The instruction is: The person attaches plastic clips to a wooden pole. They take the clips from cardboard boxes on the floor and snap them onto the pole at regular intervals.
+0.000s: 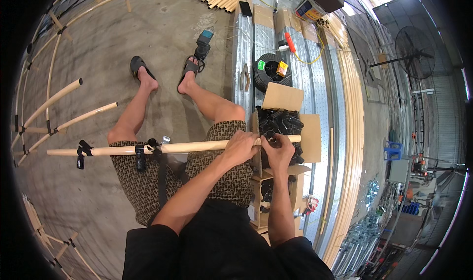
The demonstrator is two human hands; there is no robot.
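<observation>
A long beige pipe (197, 146) lies across my thighs from left to right. My left hand (240, 148) is wrapped around it, right of its middle. Close to the pipe's right end, my right hand (279, 153) pinches a small black pipe fitting (269, 135), partly hidden by the fingers. Further left, a black clamp joint (140, 159) hangs on the pipe, with another black clamp joint (84, 154) nearer its left end. Beneath my right hand, an open cardboard box (310, 132) holds many black joints (280, 120).
Metal profiles (308, 78) lie stacked at right, carrying pliers (245, 78), a black wire spool (266, 78), a phone (245, 9) and an orange-handled tool (289, 42). A cordless drill (203, 44) stands by my right foot. A pipe frame (49, 127) is at left; a fan (414, 53) far right.
</observation>
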